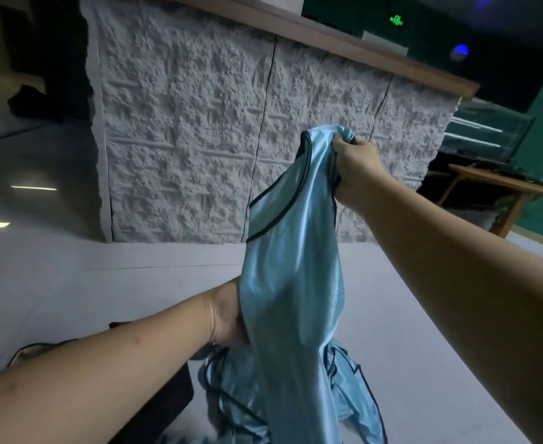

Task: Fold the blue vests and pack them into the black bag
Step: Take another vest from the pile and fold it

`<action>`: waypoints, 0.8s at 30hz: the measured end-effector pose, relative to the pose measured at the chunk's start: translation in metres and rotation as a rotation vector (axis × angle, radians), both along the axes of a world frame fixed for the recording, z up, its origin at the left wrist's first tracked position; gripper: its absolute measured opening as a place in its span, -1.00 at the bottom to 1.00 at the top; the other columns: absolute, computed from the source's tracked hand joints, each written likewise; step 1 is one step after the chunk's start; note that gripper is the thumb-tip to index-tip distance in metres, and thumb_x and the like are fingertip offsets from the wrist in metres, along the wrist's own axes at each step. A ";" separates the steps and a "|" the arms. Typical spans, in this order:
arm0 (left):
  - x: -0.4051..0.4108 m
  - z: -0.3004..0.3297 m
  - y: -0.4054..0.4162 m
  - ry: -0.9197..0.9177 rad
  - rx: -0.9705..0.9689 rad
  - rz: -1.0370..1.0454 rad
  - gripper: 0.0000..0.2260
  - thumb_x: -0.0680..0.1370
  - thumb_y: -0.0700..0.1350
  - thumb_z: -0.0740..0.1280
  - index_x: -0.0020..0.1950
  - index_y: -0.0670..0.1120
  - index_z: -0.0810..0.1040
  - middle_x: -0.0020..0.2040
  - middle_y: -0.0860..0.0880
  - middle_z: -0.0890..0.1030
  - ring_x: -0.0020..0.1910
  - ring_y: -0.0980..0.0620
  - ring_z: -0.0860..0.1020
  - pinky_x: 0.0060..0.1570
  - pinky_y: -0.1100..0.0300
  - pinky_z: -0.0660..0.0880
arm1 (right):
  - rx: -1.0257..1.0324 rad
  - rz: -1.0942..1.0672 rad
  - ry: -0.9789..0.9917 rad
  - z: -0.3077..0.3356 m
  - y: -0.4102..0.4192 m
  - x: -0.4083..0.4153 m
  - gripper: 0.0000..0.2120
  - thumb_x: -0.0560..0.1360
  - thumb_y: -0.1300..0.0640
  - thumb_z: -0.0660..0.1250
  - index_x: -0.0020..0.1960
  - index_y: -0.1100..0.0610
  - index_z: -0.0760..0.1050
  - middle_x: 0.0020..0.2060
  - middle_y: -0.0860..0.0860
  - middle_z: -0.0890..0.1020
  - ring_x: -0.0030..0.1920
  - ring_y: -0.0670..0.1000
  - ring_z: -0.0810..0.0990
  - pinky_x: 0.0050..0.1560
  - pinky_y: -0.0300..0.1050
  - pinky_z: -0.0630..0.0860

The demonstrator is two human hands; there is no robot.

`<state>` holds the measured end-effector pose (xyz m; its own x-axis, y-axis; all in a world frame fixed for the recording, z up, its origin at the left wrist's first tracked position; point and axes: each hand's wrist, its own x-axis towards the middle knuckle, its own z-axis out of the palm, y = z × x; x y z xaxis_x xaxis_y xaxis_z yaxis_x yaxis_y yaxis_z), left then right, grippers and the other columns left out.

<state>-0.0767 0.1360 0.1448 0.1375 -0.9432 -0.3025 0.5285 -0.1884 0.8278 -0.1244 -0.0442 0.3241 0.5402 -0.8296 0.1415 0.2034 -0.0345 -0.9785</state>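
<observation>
**Desk:** Vest (291, 277) in mid-air, then. Where does it hang from the grip?

**Photographer:** Straight down. The right hand (356, 168) is raised in front of a rough white stone-faced wall (199, 139), fingers bunched tight around the shoulder end. The long axis runs nearly upright from that fist to a heap of more blue vests (344, 395) on the pale counter (71, 283).

**Desk:** And the other hand?

**Photographer:** The left hand (227, 315) is lower and nearer the body, closed on the cloth's left edge about midway down. Its fingers are hidden behind the fabric, so how they lie I can't tell.

**Desk:** The bag?

**Photographer:** A dark shape (167, 402) sits at the lower left, under the left forearm, just beside the heap. Probably the black bag; too little shows to be sure.

**Desk:** Next move?

**Photographer:** My guess: the lower hand must find the hem, since the garment is hanging lengthwise and unfolded.
</observation>
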 end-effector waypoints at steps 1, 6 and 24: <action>-0.001 0.003 0.001 0.015 0.030 -0.004 -0.48 0.43 0.13 0.46 0.25 -0.20 0.68 0.28 -0.26 0.64 0.25 -0.24 0.59 0.39 -0.15 0.44 | -0.006 -0.013 0.006 -0.001 -0.002 0.000 -0.77 0.71 0.16 0.20 0.31 0.23 0.48 0.11 0.23 0.67 0.05 0.23 0.72 0.00 0.26 0.69; -0.005 0.005 0.000 0.056 -0.096 0.003 -0.40 0.46 0.39 0.36 0.13 -0.10 0.74 0.14 -0.19 0.70 0.10 -0.17 0.67 0.29 -0.07 0.50 | 0.012 -0.095 0.013 0.002 -0.006 0.003 -0.79 0.71 0.20 0.18 0.24 0.23 0.54 0.02 0.15 0.68 -0.01 0.14 0.72 -0.03 0.17 0.70; 0.046 0.009 0.010 0.022 -0.256 0.180 -0.72 0.47 -0.02 0.41 0.04 -0.17 0.75 0.00 -0.21 0.70 -0.07 -0.17 0.69 0.01 -0.03 0.66 | 0.266 0.169 0.036 -0.082 -0.041 -0.005 -0.57 0.68 -0.03 0.28 0.30 0.34 0.48 0.16 0.23 0.68 0.12 0.17 0.71 0.09 0.03 0.65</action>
